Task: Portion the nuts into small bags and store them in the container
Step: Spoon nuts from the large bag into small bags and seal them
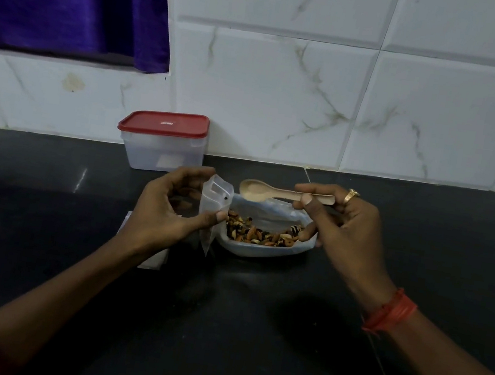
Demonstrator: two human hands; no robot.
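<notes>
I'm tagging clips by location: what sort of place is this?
Probably a home kitchen: a dark counter against a tiled wall, with a red-lidded container and a bag of nuts.

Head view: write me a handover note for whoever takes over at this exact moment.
Left hand holds a small bag upright beside the big bag.
Right hand holds a wooden spoon, its bowl empty, above the nuts in the big bag, which lies open on the counter.
The container stands at the back wall with its red lid on.
Done: no filled bag in sight; whether the small bag holds nuts yet, I cannot tell.
Left: scoop nuts into small bags, open the container, store them.
</notes>
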